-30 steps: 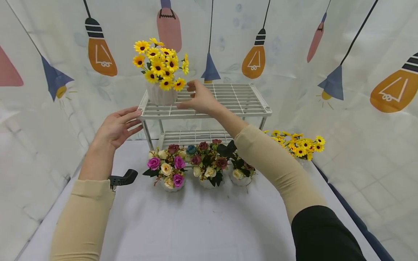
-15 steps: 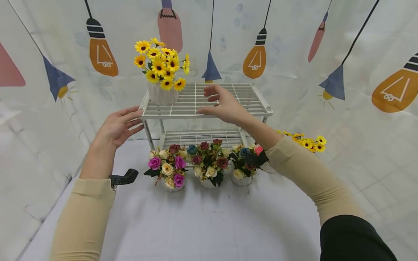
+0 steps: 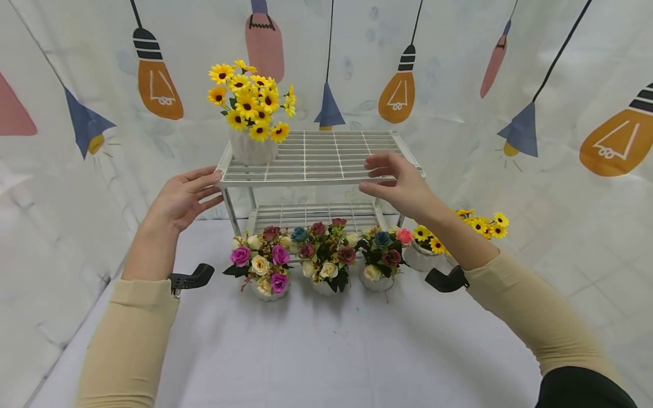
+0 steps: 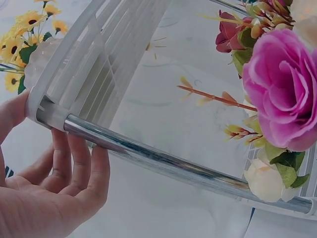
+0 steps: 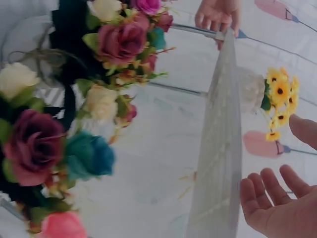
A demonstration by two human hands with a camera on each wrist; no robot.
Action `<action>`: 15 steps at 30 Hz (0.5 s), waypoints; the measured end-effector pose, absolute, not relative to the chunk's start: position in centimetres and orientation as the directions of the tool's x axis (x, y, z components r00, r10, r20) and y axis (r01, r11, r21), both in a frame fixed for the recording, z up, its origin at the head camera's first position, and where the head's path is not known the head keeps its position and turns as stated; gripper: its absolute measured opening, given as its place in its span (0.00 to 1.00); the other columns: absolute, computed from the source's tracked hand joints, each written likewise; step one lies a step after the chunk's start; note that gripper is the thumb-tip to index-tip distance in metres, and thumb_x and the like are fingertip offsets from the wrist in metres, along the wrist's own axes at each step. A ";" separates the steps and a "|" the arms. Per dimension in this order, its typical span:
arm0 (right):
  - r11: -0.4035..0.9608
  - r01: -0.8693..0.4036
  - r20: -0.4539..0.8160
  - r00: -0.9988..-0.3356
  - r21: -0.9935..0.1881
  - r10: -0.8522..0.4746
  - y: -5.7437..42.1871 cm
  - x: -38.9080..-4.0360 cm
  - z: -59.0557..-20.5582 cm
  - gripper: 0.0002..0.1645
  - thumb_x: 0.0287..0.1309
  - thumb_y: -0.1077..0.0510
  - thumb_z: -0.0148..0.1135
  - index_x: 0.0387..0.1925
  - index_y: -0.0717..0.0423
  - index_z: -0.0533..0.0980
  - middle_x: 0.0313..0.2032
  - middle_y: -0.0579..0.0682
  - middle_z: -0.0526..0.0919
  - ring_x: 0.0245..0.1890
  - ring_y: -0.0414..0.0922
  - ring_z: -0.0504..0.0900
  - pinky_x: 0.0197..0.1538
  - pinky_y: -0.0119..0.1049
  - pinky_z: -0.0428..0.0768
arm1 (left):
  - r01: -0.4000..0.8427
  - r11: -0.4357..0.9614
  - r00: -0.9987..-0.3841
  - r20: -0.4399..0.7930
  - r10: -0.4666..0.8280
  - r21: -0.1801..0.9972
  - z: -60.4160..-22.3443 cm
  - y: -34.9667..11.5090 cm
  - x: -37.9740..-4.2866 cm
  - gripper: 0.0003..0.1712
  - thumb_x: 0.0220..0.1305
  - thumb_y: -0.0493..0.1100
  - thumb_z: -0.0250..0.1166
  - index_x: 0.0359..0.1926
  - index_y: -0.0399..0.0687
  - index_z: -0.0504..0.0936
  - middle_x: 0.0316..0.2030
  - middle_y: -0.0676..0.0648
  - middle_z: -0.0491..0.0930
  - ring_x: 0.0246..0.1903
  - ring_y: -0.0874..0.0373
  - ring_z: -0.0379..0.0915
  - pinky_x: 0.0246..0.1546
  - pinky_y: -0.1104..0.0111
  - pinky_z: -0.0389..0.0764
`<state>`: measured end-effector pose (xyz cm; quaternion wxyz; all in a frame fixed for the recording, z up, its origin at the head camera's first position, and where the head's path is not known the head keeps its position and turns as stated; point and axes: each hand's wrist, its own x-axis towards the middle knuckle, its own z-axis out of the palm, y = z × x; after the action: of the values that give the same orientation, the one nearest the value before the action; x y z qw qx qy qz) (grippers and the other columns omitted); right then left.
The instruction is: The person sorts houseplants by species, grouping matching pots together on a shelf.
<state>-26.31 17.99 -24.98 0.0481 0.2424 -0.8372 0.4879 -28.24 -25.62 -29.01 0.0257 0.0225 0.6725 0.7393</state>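
Note:
A white two-tier wire shelf rack with metal legs stands on the table. My left hand grips its front left corner; the left wrist view shows the thumb at the white corner and fingertips against the metal leg. On the top tier's left side sits a ribbed white pot of yellow artificial sunflowers. My right hand is at the front right of the top tier, fingers loosely bent and holding nothing. In the right wrist view, my right hand is beside the tier's edge.
Three pots of artificial roses, purple-and-cream, dark red and blue-and-red, line up before the rack. More yellow sunflowers stand at the right, partly behind my right forearm. A patterned curtain hangs behind.
My right hand has moved away from the sunflower pot, rightward and down to the front right of the top tier. My left hand stays at the rack's corner, and the pot has stayed put.

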 end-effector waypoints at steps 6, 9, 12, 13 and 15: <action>0.415 -0.451 0.356 -0.889 -0.790 -0.287 20.5 -25.1 -27.2 0.31 0.67 0.55 0.70 0.66 0.60 0.70 0.61 0.56 0.75 0.60 0.52 0.76 0.63 0.43 0.74 | -0.011 -0.071 -0.998 -0.007 0.063 0.997 -28.9 -25.6 -28.2 0.48 0.67 0.51 0.72 0.78 0.37 0.59 0.57 0.51 0.78 0.53 0.61 0.78 0.63 0.60 0.73; 0.402 -0.454 0.384 -0.890 -0.796 -0.244 21.7 -24.3 -28.4 0.29 0.68 0.56 0.69 0.64 0.61 0.71 0.59 0.53 0.76 0.58 0.51 0.77 0.59 0.35 0.77 | -0.012 -0.063 -0.998 -0.008 0.061 0.998 -28.9 -25.6 -28.1 0.48 0.67 0.52 0.72 0.78 0.37 0.59 0.58 0.51 0.77 0.54 0.60 0.77 0.65 0.59 0.70; 0.402 -0.447 0.393 -0.895 -0.799 -0.213 22.8 -23.6 -29.7 0.27 0.68 0.56 0.69 0.63 0.62 0.72 0.57 0.53 0.77 0.57 0.49 0.77 0.56 0.29 0.77 | -0.007 -0.065 -0.998 -0.003 0.063 0.998 -29.0 -25.6 -28.1 0.48 0.67 0.51 0.71 0.78 0.37 0.58 0.56 0.53 0.78 0.55 0.59 0.77 0.63 0.61 0.74; 0.406 -0.438 0.388 -0.899 -0.802 -0.205 23.2 -23.4 -30.1 0.26 0.69 0.56 0.68 0.62 0.62 0.72 0.56 0.54 0.77 0.57 0.49 0.77 0.56 0.28 0.77 | -0.005 -0.063 -0.998 -0.001 0.064 0.998 -29.0 -25.6 -28.1 0.48 0.67 0.51 0.71 0.78 0.37 0.58 0.57 0.52 0.78 0.55 0.59 0.77 0.61 0.62 0.75; 0.421 -0.415 0.370 -0.910 -0.807 -0.187 23.8 -22.8 -30.9 0.26 0.69 0.55 0.68 0.62 0.62 0.73 0.56 0.54 0.78 0.56 0.48 0.77 0.55 0.26 0.76 | -0.003 -0.062 -0.998 0.001 0.060 0.998 -29.0 -25.6 -28.1 0.48 0.67 0.51 0.71 0.78 0.37 0.59 0.56 0.52 0.78 0.55 0.59 0.77 0.60 0.63 0.76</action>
<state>-22.83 23.85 -30.85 0.1121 0.1802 -0.8355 0.5069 -28.13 -25.63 -28.98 0.0217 0.0209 0.6845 0.7284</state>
